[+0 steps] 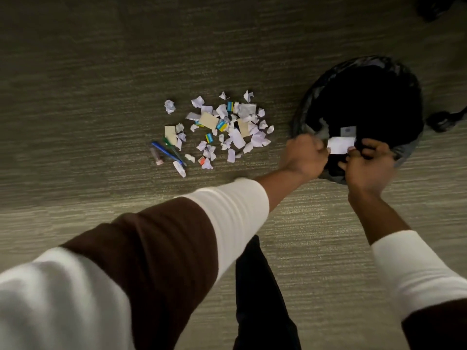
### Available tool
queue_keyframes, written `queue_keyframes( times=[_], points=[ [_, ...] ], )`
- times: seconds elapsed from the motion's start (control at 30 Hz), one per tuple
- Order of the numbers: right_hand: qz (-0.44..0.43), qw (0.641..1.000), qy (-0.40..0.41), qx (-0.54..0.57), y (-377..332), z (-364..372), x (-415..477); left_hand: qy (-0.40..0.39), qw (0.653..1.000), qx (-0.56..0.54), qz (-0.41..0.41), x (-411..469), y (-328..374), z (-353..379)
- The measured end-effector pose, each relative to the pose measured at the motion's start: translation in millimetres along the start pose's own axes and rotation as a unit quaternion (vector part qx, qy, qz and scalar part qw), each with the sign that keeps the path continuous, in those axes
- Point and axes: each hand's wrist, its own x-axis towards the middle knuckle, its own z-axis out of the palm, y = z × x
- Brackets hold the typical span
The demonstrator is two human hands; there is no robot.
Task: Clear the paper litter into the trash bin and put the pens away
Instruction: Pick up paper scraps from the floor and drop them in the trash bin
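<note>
A heap of torn and crumpled paper litter lies on the carpet, mixed with tan cards and small blue-yellow scraps. At its left edge lie several pens, blue, green and a pink-capped one. To the right stands a round trash bin lined with a black bag. Over the bin's near rim my left hand and my right hand both pinch a white paper piece between them. Another small pale scrap shows inside the bin.
Grey-green striped carpet covers the floor all around. A dark object sits right of the bin, and another dark shape is in the top right corner. My dark trouser leg is below.
</note>
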Motion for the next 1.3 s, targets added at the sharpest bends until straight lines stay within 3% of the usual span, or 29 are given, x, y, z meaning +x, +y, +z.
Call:
queue_keyframes(
  times=[0.17,0.3,0.43,0.53,0.67,0.8,0.93,1.0,1.13,1.3],
  points=[
    [-0.148,0.988,-0.036,-0.010,-4,19,-28,0.005,0.998,0.027,-0.055,0,-62,-35],
    [-0.236,0.962,-0.135,-0.035,-17,56,-65,0.011,0.991,0.102,-0.084,-1,-117,-69],
    [-0.267,0.920,-0.238,-0.159,-21,108,-82,-0.011,0.974,0.196,-0.115,10,-166,-100],
    [-0.242,0.885,-0.298,-0.263,-10,159,-78,0.001,0.958,0.241,-0.154,33,-201,-115],
    [-0.173,0.872,-0.303,-0.344,17,228,-46,0.015,0.948,0.241,-0.206,78,-245,-122],
    [-0.152,0.875,-0.286,-0.361,42,282,-5,0.060,0.955,0.143,-0.254,126,-285,-113],
    [-0.184,0.869,-0.268,-0.374,48,321,16,0.176,0.949,0.100,-0.242,159,-304,-92],
    [-0.226,0.858,-0.259,-0.382,47,335,16,0.197,0.944,0.114,-0.237,170,-306,-80],
    [-0.326,0.804,-0.234,-0.439,49,355,-3,0.240,0.935,0.142,-0.219,182,-303,-67],
    [-0.401,0.716,-0.230,-0.523,49,360,-24,0.224,0.954,0.155,-0.124,179,-315,-77]
  ],
)
